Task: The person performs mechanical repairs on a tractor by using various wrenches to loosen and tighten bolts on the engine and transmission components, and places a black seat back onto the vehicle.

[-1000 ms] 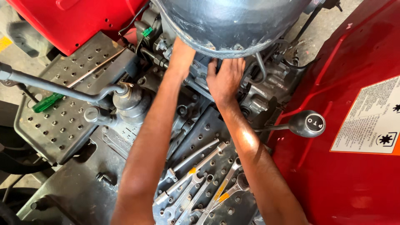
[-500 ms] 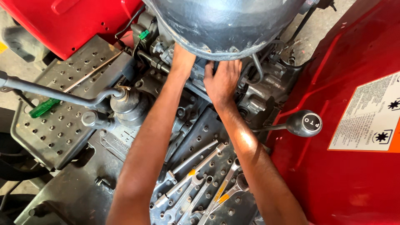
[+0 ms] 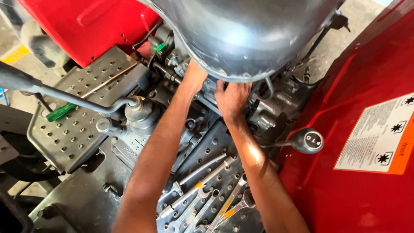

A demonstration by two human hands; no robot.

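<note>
So both hands are up at the top middle of the frame: left hand reaches under the big grey tank, fingers hidden, can't tell its grip. Right hand lies open against the engine block. Wrenches lie on the perforated plate at the bottom.

The fingers of the left hand go under the grey metal dome and cannot be seen; if they hold something cannot be told. The fingertips of the right hand are also hidden at the rim of the dome, so its grip is unclear; both forearms are cut off by the bottom edge. The spanners on the perforated plate run out of the picture below; the long lever leaves the left edge.
</note>
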